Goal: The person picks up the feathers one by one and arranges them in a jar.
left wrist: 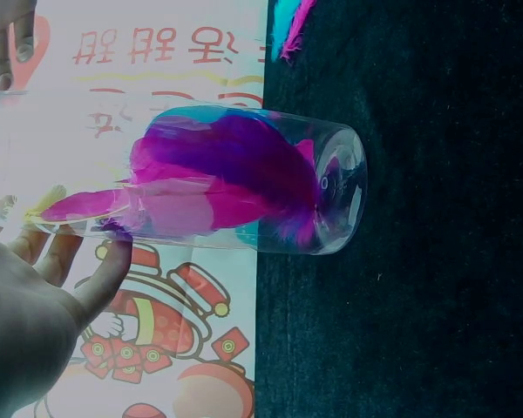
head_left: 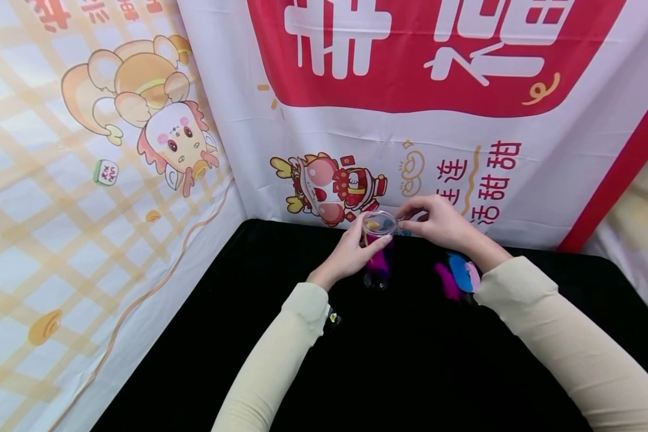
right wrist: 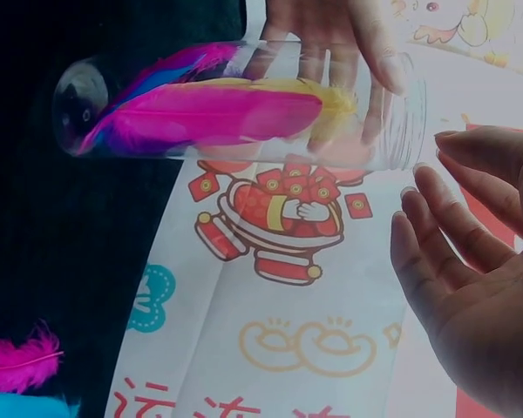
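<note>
My left hand point(head_left: 351, 249) grips a clear plastic jar point(head_left: 376, 281) near its open top, fingers on one side and thumb on the other. Magenta, purple, blue and yellow feathers point(left wrist: 218, 174) lie inside the jar; one long magenta feather point(right wrist: 218, 113) shows through its wall in the right wrist view. Right at the jar's rim point(right wrist: 416, 109) are the fingertips of my right hand point(right wrist: 479, 261). Its thumb and fingers are parted, with nothing visible between them. From the head view, the right hand point(head_left: 437, 222) is beside the mouth of the jar.
Loose feathers, among them a magenta one point(head_left: 447, 282), a blue one point(head_left: 461, 273) and a pink one point(head_left: 472, 276), lie on the black tabletop point(head_left: 410, 360) by my right forearm. Printed cloth walls point(head_left: 237, 156) stand behind and to the left of the table.
</note>
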Action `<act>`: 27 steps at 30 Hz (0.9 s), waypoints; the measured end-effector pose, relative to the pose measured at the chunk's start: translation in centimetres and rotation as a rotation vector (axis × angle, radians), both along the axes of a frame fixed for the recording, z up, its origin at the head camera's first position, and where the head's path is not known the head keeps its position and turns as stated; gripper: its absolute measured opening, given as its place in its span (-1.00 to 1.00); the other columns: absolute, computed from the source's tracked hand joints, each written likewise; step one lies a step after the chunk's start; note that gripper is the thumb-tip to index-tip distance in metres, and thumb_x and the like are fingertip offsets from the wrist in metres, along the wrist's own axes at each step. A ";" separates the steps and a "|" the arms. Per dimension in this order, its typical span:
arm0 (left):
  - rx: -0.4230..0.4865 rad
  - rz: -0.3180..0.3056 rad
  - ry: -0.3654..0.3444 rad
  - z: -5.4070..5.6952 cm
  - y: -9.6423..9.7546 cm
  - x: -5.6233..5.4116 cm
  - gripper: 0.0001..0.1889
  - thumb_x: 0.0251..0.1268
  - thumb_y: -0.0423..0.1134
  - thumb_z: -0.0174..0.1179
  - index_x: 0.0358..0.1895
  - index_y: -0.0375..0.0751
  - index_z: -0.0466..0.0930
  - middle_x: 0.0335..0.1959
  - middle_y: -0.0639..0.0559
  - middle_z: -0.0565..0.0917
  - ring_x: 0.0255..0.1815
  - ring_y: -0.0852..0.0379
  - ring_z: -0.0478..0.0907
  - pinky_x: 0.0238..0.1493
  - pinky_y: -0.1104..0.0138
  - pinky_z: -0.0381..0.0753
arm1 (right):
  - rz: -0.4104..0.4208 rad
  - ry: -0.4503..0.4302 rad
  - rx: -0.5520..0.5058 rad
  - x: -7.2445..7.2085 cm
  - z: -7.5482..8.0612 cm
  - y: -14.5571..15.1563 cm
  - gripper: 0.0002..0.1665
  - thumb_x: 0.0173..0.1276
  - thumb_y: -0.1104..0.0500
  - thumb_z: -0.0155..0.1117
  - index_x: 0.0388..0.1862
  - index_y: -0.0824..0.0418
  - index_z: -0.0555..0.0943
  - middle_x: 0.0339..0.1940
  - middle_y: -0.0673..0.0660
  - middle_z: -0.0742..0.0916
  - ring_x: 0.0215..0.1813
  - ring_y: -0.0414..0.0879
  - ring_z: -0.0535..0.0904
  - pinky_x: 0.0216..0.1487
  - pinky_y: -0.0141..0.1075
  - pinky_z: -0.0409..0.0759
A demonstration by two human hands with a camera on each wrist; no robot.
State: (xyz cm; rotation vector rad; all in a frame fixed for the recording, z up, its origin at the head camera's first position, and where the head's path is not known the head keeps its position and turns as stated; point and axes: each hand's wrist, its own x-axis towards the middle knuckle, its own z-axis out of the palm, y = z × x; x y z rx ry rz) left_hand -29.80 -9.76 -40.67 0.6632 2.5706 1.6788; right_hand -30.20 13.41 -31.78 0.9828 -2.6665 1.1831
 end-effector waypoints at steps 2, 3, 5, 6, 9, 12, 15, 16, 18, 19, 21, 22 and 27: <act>-0.007 0.007 0.007 0.0 0.0 0.0 -0.31 0.46 0.17 0.21 0.53 0.17 0.17 0.36 0.04 0.48 0.35 0.17 0.43 0.41 0.10 0.37 | 0.000 0.008 0.000 0.0 -0.1 0.2 -0.83 0.39 0.29 0.39 -0.08 0.28 0.76 -0.12 0.17 0.80 -0.05 0.00 0.68 0.00 -0.05 0.69; -0.010 0.009 0.010 0.0 0.0 0.0 -0.31 0.45 0.18 0.21 0.53 0.17 0.18 0.36 0.05 0.48 0.35 0.18 0.43 0.41 0.11 0.37 | 0.000 0.013 0.001 -0.1 -0.2 0.3 -0.83 0.38 0.30 0.39 -0.08 0.28 0.76 -0.13 0.17 0.80 -0.06 -0.01 0.68 -0.01 -0.06 0.69; -0.010 0.011 0.012 0.0 -0.1 0.0 -0.30 0.44 0.21 0.20 0.53 0.17 0.17 0.35 0.06 0.48 0.35 0.18 0.43 0.42 0.12 0.36 | 0.002 0.017 0.002 -0.2 -0.5 0.6 -0.83 0.37 0.32 0.39 -0.08 0.29 0.76 -0.15 0.17 0.80 -0.07 0.00 0.68 -0.02 -0.07 0.69; -0.009 0.011 0.011 0.0 -0.1 0.0 -0.29 0.44 0.21 0.20 0.54 0.16 0.17 0.36 0.06 0.48 0.35 0.18 0.43 0.42 0.11 0.36 | -0.003 0.017 0.006 -0.3 -0.7 0.7 -0.83 0.37 0.32 0.39 -0.09 0.28 0.76 -0.15 0.17 0.80 -0.08 0.00 0.68 -0.02 -0.07 0.69; -0.011 0.011 0.004 0.1 -0.1 0.1 -0.28 0.44 0.22 0.19 0.54 0.17 0.16 0.37 0.05 0.47 0.36 0.18 0.42 0.43 0.11 0.35 | -0.024 -0.007 0.025 -0.5 -1.3 1.3 -0.83 0.37 0.31 0.39 -0.08 0.29 0.76 -0.16 0.17 0.79 -0.09 0.00 0.67 -0.01 -0.04 0.67; -0.012 0.013 -0.005 0.0 -0.1 0.2 -0.27 0.44 0.24 0.19 0.55 0.17 0.15 0.37 0.05 0.46 0.37 0.17 0.41 0.43 0.10 0.35 | -0.043 -0.035 0.041 -0.6 -2.0 1.9 -0.81 0.38 0.29 0.40 -0.07 0.32 0.74 -0.15 0.19 0.79 -0.08 0.01 0.67 0.03 -0.01 0.65; -0.017 0.018 -0.006 -0.1 -0.1 0.2 -0.27 0.43 0.25 0.19 0.55 0.16 0.16 0.37 0.05 0.46 0.37 0.17 0.41 0.44 0.12 0.35 | -0.045 -0.051 0.037 -0.8 -2.7 2.4 -0.78 0.37 0.31 0.39 -0.04 0.36 0.73 -0.13 0.23 0.79 -0.08 0.03 0.68 0.05 0.00 0.64; -0.021 0.021 -0.004 -0.1 -0.1 0.2 -0.26 0.43 0.26 0.19 0.54 0.16 0.16 0.36 0.05 0.46 0.37 0.17 0.41 0.44 0.12 0.35 | -0.043 -0.050 0.031 -0.9 -2.9 2.5 -0.77 0.37 0.31 0.40 -0.03 0.37 0.72 -0.12 0.24 0.79 -0.08 0.04 0.68 0.05 -0.01 0.64; -0.028 0.025 -0.001 -0.1 -0.1 0.2 -0.26 0.42 0.26 0.20 0.54 0.15 0.16 0.36 0.05 0.46 0.37 0.18 0.41 0.43 0.13 0.35 | -0.043 -0.047 0.030 -1.1 -3.4 2.8 -0.76 0.36 0.31 0.40 -0.02 0.37 0.72 -0.12 0.26 0.79 -0.08 0.04 0.68 0.05 -0.04 0.64; -0.032 0.026 0.000 -0.1 -0.1 0.2 -0.25 0.42 0.27 0.20 0.54 0.14 0.16 0.36 0.05 0.46 0.37 0.18 0.41 0.43 0.13 0.35 | -0.049 -0.050 0.032 -1.3 -3.6 3.0 -0.75 0.37 0.31 0.40 -0.01 0.37 0.72 -0.11 0.26 0.78 -0.08 0.04 0.69 0.04 -0.05 0.64; -0.038 0.029 0.003 0.0 -0.1 0.2 -0.24 0.41 0.27 0.20 0.55 0.14 0.16 0.36 0.05 0.46 0.37 0.18 0.41 0.43 0.13 0.36 | -0.058 -0.061 0.036 -1.5 -4.0 3.3 -0.74 0.38 0.29 0.40 0.01 0.36 0.71 -0.09 0.27 0.78 -0.07 0.05 0.69 0.04 -0.07 0.63; -0.040 0.030 0.003 0.0 -0.1 0.2 -0.24 0.41 0.27 0.20 0.55 0.14 0.15 0.36 0.05 0.46 0.37 0.17 0.41 0.43 0.12 0.36 | -0.063 -0.068 0.040 -1.6 -4.2 3.5 -0.73 0.38 0.28 0.40 0.02 0.36 0.71 -0.08 0.29 0.77 -0.06 0.06 0.69 0.04 -0.07 0.62; -0.041 0.028 0.000 0.0 -0.1 0.1 -0.24 0.41 0.27 0.19 0.55 0.13 0.15 0.37 0.03 0.46 0.37 0.16 0.41 0.42 0.12 0.36 | -0.108 -0.125 0.062 -1.8 -4.9 4.2 -0.69 0.41 0.20 0.38 0.05 0.35 0.69 -0.02 0.31 0.76 0.01 0.10 0.68 0.05 -0.10 0.60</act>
